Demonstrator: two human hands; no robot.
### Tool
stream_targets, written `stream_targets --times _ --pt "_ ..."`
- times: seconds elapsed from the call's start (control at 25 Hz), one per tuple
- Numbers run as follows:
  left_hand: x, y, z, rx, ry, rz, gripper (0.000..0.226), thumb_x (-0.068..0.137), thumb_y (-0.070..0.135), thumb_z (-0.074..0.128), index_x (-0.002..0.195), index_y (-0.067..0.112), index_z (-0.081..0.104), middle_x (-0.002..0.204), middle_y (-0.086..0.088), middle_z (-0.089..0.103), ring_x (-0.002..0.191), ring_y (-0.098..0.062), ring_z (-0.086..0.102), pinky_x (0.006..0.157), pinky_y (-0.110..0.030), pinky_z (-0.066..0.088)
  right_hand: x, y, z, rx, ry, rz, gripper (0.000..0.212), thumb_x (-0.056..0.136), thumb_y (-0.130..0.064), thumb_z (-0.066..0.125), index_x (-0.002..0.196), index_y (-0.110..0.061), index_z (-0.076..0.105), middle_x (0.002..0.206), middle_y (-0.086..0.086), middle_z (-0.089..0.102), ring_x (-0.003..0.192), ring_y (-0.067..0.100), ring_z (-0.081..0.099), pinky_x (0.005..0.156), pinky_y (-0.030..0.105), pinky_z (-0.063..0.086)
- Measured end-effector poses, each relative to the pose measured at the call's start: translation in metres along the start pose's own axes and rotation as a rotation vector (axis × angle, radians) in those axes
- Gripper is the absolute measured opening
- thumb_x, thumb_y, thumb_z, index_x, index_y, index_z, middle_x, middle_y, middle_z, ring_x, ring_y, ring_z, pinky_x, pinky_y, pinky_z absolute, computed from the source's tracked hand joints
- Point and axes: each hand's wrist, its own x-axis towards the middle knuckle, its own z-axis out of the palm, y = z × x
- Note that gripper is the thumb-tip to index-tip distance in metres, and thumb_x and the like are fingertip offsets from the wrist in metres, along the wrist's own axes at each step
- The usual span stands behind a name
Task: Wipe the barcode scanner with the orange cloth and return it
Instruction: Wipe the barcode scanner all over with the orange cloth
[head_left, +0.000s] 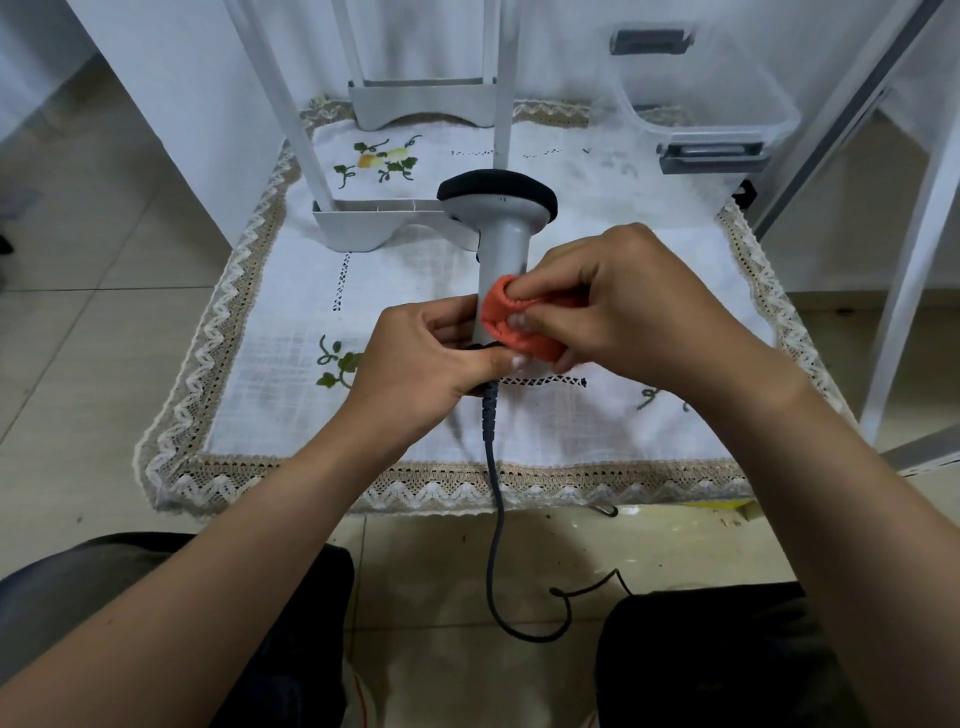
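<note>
A grey barcode scanner with a black head is held above the low table, its head pointing away from me. My left hand grips the bottom of its handle, where a dark cable leaves and runs down to the floor. My right hand holds a bunched orange cloth pressed against the right side of the handle, just above my left fingers.
A white embroidered tablecloth with a lace border covers the table. A white rack stands at the back left. A clear plastic storage box sits at the back right. White metal legs rise on the right. My knees are below.
</note>
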Motion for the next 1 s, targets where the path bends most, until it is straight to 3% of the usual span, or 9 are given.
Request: stream_targets --times 0.24,0.32,0.44,0.6,0.84,1.0 --pt "0.0 -0.002 0.0 -0.054 0.003 -0.031 0.04 0.075 0.0 0.086 0.112 0.013 0.078 0.091 -0.004 0.083 0.084 -0.016 0.078 0.076 -0.038 0.065 -0.001 0.0 -0.001 0.049 -0.014 0.037 0.02 0.087 -0.006 0.078 0.097 -0.022 0.084 0.085 -0.001 0.079 0.065 0.012 0.075 0.062 0.043 0.064" --pt "0.001 -0.003 0.0 -0.109 -0.011 -0.064 0.038 0.077 0.0 0.085 0.113 0.009 0.078 0.093 -0.006 0.082 0.084 -0.019 0.077 0.078 -0.041 0.065 -0.001 -0.004 -0.003 0.084 0.01 0.044 0.02 0.087 -0.004 0.078 0.098 -0.019 0.083 0.081 -0.002 0.078 0.063 0.012 0.075 0.059 0.038 0.064" --pt "0.001 0.0 0.0 -0.228 -0.07 -0.129 0.034 0.078 0.0 0.082 0.111 0.004 0.076 0.102 -0.015 0.081 0.096 -0.033 0.077 0.075 -0.034 0.063 0.0 -0.006 -0.008 0.287 0.21 0.135 0.021 0.086 -0.001 0.079 0.096 -0.019 0.08 0.071 -0.012 0.076 0.054 0.012 0.074 0.047 0.023 0.058" --pt "-0.002 0.005 -0.001 -0.358 -0.199 -0.172 0.036 0.075 0.01 0.075 0.11 0.002 0.073 0.115 -0.017 0.077 0.102 -0.027 0.076 0.072 -0.031 0.061 0.001 -0.007 -0.009 0.359 0.43 0.146 0.035 0.086 -0.002 0.079 0.08 -0.036 0.076 0.071 -0.011 0.077 0.059 0.015 0.076 0.048 0.027 0.061" --pt "-0.002 0.004 -0.001 -0.404 -0.305 -0.179 0.035 0.08 0.011 0.071 0.112 -0.004 0.071 0.114 -0.016 0.075 0.105 -0.028 0.075 0.077 -0.038 0.062 0.001 -0.01 -0.01 0.301 0.416 0.145 0.027 0.088 -0.004 0.078 0.086 -0.031 0.078 0.082 0.005 0.079 0.055 0.016 0.075 0.046 0.026 0.059" --pt "-0.002 0.002 -0.001 -0.392 -0.311 -0.187 0.033 0.079 0.011 0.072 0.109 -0.003 0.072 0.107 -0.019 0.075 0.106 -0.03 0.075 0.078 -0.04 0.063 -0.001 -0.011 -0.015 0.277 0.303 0.178 0.017 0.088 -0.006 0.079 0.097 -0.021 0.081 0.087 -0.007 0.078 0.05 0.017 0.074 0.044 0.026 0.058"
